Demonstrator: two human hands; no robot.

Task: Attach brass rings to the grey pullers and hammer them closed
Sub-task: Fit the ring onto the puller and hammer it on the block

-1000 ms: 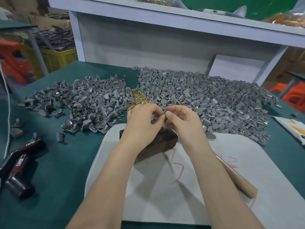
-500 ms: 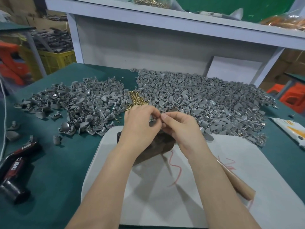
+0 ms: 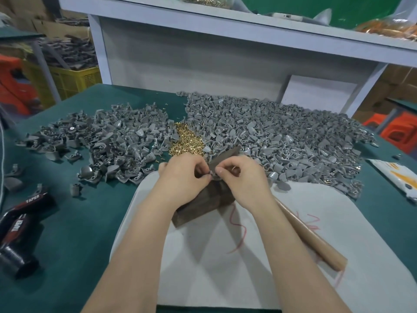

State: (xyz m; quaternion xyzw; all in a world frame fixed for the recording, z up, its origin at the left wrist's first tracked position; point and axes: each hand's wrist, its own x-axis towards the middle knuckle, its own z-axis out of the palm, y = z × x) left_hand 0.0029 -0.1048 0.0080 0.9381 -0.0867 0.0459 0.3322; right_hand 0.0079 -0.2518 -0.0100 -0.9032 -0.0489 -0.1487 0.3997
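My left hand (image 3: 182,177) and my right hand (image 3: 243,179) meet fingertip to fingertip above a dark wooden block (image 3: 203,206). Between them they pinch a small grey puller (image 3: 213,176); any ring on it is too small to make out. A heap of brass rings (image 3: 187,141) lies just beyond my hands. Grey pullers lie in two big heaps: one on the left (image 3: 108,145), one on the right (image 3: 282,141). The hammer's wooden handle (image 3: 311,240) lies under my right forearm, and its dark head (image 3: 225,154) shows beyond my fingers.
A white board (image 3: 338,222) with red scribbles carries the block. Black cans marked TAPER (image 3: 20,224) lie at the left on the green table (image 3: 67,222). A white packet (image 3: 397,177) lies at the right edge. A white shelf frame (image 3: 203,53) backs the table.
My hands stay together over the block, their fingertips shifting slightly on the small part. The camera has tilted a little; the heaps have not moved.
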